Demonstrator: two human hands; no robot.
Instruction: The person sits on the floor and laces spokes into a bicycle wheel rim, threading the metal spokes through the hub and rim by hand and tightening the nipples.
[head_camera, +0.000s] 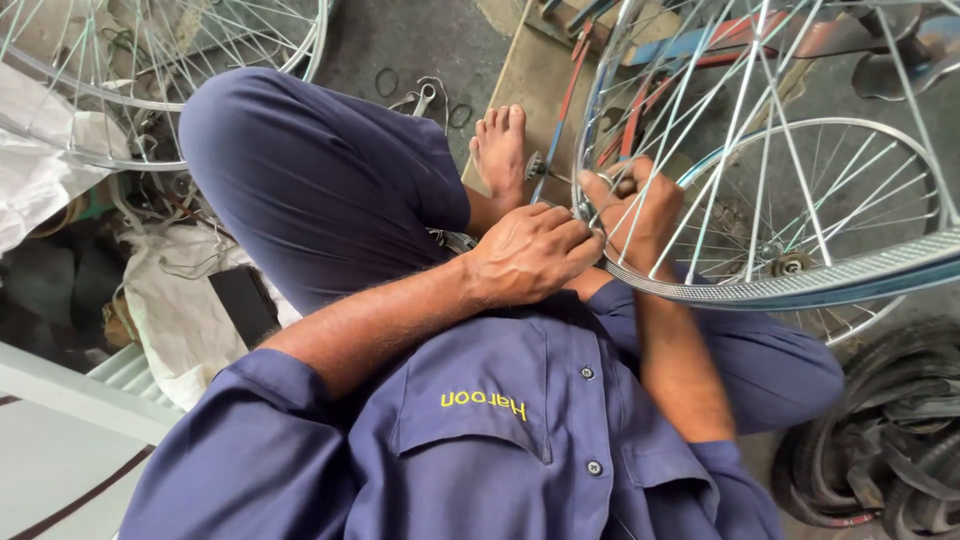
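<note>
Steel rim (800, 280), ribbed and shiny, crosses the lap. Left hand (535, 255) fingers clenched at the rim's near edge; right hand (635, 215), reaching through the spokes (735, 130), fingers closed around a small tool, its kind unclear. Judgement: wheel light, rim stiff, spokes thin and bendable; grip the rim, not the spokes. Second wheel (850, 190) lies behind the rim.

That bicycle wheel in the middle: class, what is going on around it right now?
A seated person in blue work clothes holds a spoked bicycle wheel at its rim. The left hand grips the rim's near edge; the right hand reaches among the spokes, pinching something small. Another wheel lies on the floor behind, and rubber tyres are piled at right.
</note>
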